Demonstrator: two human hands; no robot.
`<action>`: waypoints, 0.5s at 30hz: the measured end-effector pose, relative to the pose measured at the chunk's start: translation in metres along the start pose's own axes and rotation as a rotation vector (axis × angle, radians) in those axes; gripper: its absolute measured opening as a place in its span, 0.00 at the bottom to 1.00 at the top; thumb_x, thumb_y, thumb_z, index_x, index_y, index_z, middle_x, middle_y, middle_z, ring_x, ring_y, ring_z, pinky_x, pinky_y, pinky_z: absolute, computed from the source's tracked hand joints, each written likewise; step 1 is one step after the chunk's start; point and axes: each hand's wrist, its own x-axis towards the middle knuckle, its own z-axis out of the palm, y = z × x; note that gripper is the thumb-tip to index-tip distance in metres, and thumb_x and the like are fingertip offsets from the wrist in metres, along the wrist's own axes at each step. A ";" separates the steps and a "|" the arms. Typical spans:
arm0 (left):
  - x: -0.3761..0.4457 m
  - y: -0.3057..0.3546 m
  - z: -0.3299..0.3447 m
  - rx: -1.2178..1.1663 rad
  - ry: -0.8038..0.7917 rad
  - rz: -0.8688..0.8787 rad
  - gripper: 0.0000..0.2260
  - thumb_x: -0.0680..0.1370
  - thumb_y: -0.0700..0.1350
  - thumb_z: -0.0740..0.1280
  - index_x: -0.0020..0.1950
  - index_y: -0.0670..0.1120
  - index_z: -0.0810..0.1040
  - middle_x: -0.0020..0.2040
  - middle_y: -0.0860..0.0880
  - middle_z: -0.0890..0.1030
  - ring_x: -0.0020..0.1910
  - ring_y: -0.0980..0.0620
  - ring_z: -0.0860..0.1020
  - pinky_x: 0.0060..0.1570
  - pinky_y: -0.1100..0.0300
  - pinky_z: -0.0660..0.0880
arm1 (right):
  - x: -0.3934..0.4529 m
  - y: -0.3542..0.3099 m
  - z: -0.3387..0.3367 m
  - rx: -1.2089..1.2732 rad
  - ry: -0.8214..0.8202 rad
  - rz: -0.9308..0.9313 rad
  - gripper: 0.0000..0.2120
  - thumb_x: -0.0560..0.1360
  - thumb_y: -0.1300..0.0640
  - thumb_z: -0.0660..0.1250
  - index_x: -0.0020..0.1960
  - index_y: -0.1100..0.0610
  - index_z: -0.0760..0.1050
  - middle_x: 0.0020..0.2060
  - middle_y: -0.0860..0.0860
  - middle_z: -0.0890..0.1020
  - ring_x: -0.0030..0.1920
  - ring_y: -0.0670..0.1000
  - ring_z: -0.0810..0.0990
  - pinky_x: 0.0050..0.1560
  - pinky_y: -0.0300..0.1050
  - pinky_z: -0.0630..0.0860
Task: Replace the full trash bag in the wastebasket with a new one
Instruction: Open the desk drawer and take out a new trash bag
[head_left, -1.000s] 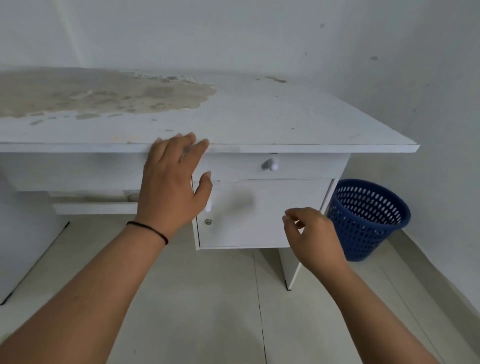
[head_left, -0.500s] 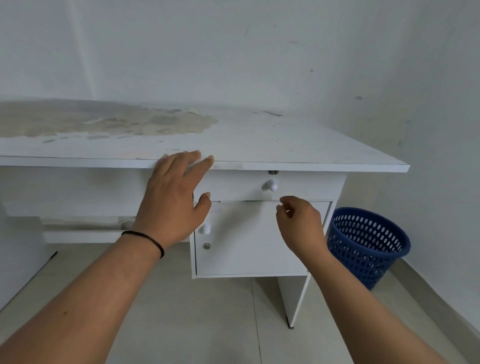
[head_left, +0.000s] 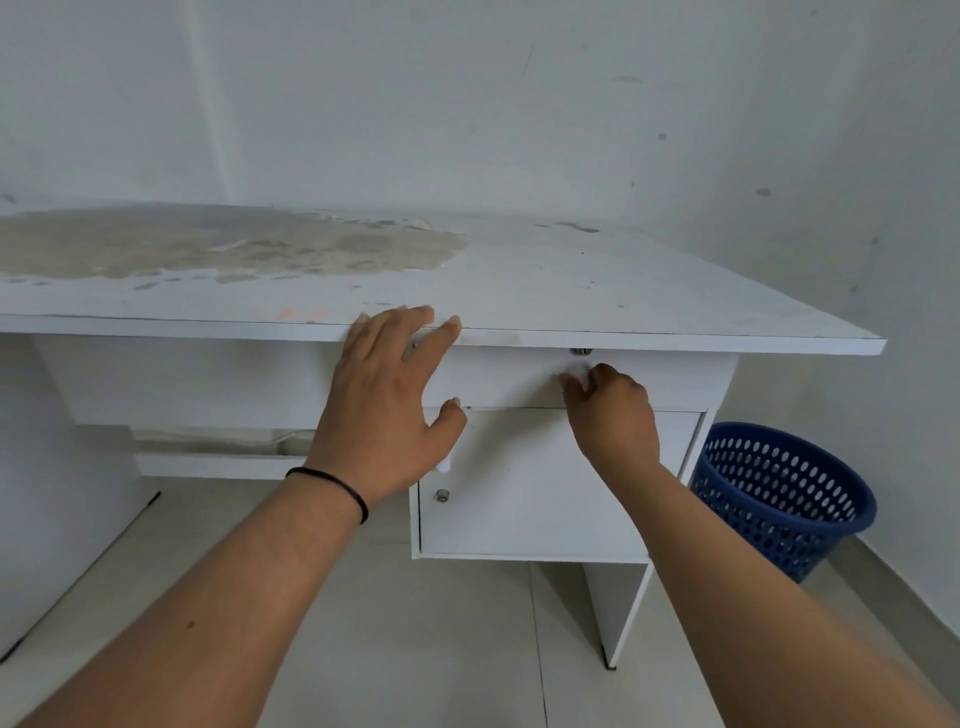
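Note:
A blue perforated wastebasket (head_left: 784, 499) stands on the floor at the right of a white desk (head_left: 571, 291), against the wall; I see no bag in it. My left hand (head_left: 387, 400) lies with straight fingers against the desk's front edge, thumb by the drawer corner. My right hand (head_left: 610, 410) pinches the white knob (head_left: 577, 375) of the top drawer (head_left: 509, 376), which is closed. Most of the knob is hidden behind my fingers.
Below the drawer is a closed cabinet door (head_left: 545, 493) with a small lock (head_left: 442, 495). The desk top has a large worn brown patch (head_left: 223, 249) at the left. Pale floor tiles (head_left: 441, 649) spread in front; walls close in behind and at the right.
My right hand has risen from in front of the cabinet door to the drawer knob and taken hold of it. My left hand stays at the desk edge. The view has tilted upward.

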 end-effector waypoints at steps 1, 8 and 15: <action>0.000 0.000 0.000 0.000 -0.005 -0.002 0.27 0.70 0.52 0.60 0.68 0.46 0.71 0.65 0.44 0.73 0.66 0.44 0.68 0.71 0.48 0.55 | 0.001 -0.001 -0.001 -0.036 -0.006 -0.018 0.15 0.79 0.50 0.59 0.37 0.58 0.65 0.33 0.54 0.71 0.34 0.56 0.71 0.30 0.42 0.62; 0.000 0.003 -0.006 -0.019 -0.053 -0.027 0.28 0.70 0.54 0.59 0.68 0.47 0.70 0.66 0.45 0.72 0.68 0.45 0.67 0.72 0.50 0.53 | -0.014 -0.004 -0.017 -0.164 -0.015 -0.079 0.18 0.77 0.56 0.57 0.30 0.55 0.57 0.27 0.51 0.65 0.28 0.51 0.64 0.26 0.42 0.56; 0.006 0.010 -0.024 -0.098 -0.107 -0.093 0.33 0.69 0.66 0.55 0.69 0.51 0.71 0.70 0.49 0.70 0.71 0.51 0.64 0.70 0.61 0.47 | -0.064 -0.005 -0.049 -0.124 0.006 -0.109 0.18 0.76 0.58 0.58 0.29 0.56 0.58 0.25 0.50 0.64 0.25 0.47 0.60 0.25 0.43 0.56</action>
